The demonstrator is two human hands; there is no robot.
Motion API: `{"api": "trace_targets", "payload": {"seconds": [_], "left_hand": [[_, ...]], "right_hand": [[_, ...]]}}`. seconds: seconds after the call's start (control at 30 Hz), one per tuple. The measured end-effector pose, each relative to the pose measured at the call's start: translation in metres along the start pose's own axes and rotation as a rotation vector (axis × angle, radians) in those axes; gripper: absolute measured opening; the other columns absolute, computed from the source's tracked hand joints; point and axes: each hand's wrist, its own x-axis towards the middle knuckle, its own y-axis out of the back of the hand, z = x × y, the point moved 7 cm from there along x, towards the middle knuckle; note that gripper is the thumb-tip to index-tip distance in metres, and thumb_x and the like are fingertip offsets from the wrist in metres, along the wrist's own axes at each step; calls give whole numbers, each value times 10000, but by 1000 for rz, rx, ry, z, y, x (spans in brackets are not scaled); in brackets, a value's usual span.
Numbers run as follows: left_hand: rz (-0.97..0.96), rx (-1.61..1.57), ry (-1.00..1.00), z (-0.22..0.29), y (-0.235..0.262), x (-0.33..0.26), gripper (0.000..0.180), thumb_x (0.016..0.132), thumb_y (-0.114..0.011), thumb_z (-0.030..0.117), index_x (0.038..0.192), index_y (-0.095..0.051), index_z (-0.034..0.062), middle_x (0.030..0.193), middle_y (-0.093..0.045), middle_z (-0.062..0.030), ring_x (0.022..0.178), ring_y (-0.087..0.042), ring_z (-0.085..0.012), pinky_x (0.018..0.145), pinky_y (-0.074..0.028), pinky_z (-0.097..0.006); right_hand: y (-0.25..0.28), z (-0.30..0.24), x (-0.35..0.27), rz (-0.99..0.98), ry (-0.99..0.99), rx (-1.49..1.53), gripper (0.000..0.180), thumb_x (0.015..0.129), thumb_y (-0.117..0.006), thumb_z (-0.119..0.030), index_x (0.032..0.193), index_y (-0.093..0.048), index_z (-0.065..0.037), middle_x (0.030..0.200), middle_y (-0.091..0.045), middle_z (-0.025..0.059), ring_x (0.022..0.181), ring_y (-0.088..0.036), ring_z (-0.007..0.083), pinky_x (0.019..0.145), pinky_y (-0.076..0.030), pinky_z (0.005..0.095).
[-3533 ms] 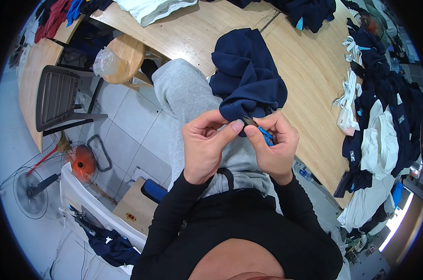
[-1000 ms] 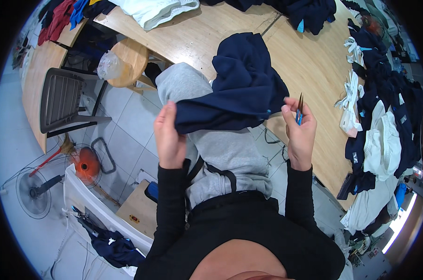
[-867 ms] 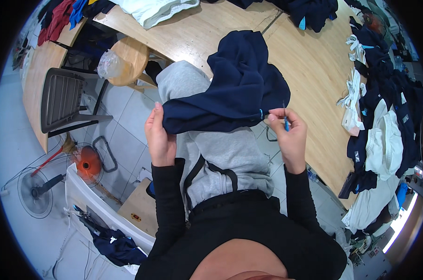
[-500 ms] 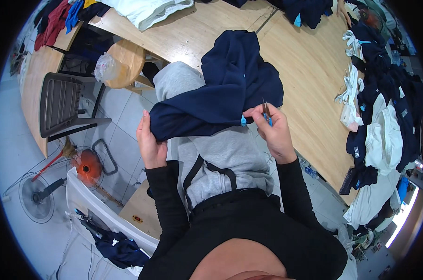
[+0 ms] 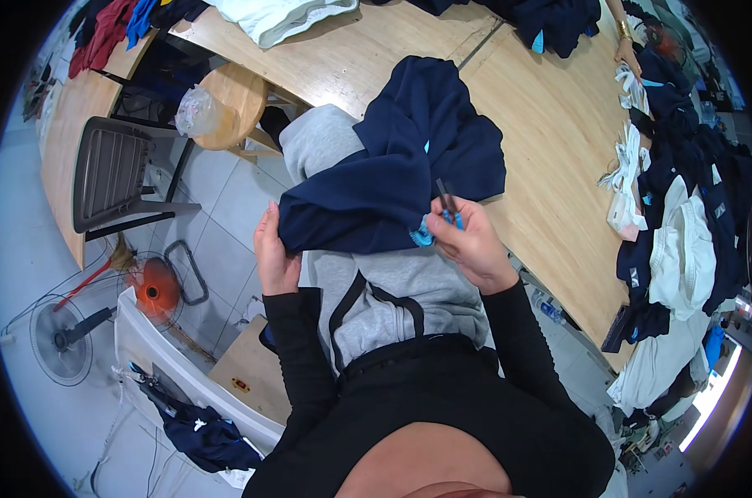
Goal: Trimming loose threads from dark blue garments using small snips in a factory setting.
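Observation:
A navy-blue garment (image 5: 359, 199) lies across my lap, its far part resting on the table edge. My left hand (image 5: 278, 257) holds it at the left end, with some fingers hidden beside the cloth. At the near right edge, a light-blue piece (image 5: 423, 233) shows on the garment, right by the thumb of my right hand (image 5: 478, 253). That hand is closed around small thread snips (image 5: 446, 199) with blue handles, dark blades pointing away from me. Whether its fingertips also pinch the light-blue piece, I cannot tell.
A wooden table (image 5: 550, 166) curves around the front and right. Piled navy and white garments (image 5: 683, 241) line its right side, where another person's hand (image 5: 627, 56) reaches in. To the left stand a wooden stool (image 5: 235, 108), a chair (image 5: 122, 174) and fans (image 5: 153, 290).
My right hand has moved left and slightly toward me with the snips, and more of the light-blue piece shows. The other person's hand has come further into view.

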Motion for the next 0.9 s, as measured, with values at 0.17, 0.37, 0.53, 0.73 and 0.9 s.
{"api": "trace_targets", "payload": {"seconds": [0.17,0.37,0.53,0.73,0.9], "left_hand": [[1,44,35,-15,-5,-1,321,1141,-584,328,1144,-679,22,1058,-777,-90,923,-756,-167,874,-616,-342],[216,327,-374,5,-17,-12,182,1101,-667,195,1164,-675,24,1082,-700,-40,945,-640,-94,886,-522,-256],[36,429,-598,59,-118,-84,113,1056,-684,72,1137,-720,2,1115,-680,-29,1023,-604,-88,891,-472,-242],[-415,857,-836,64,-197,-117,265,798,-848,-21,1044,-835,77,880,-617,-34,868,-581,-194,791,-466,-311],[-561,544,-643,71,-220,-133,224,817,-816,-41,1031,-834,27,790,-586,-29,731,-525,-191,686,-421,-351]], "right_hand": [[-3,-20,-10,35,22,236,64,1022,-730,-48,1031,-667,-43,783,-605,-32,568,-477,9,509,-330,207],[-21,-51,-20,122,238,-97,108,973,-782,-25,1064,-735,8,929,-728,38,846,-660,65,754,-515,223],[-23,-62,-25,119,341,-202,94,982,-769,-26,1056,-726,12,952,-737,50,852,-678,82,797,-542,241],[-35,-71,-32,99,325,-213,109,1005,-739,-32,1103,-712,6,1004,-733,45,893,-680,87,834,-549,259],[7,-53,-12,252,244,-171,98,1014,-730,-50,1096,-709,1,986,-696,-5,904,-617,55,796,-512,250]]}}
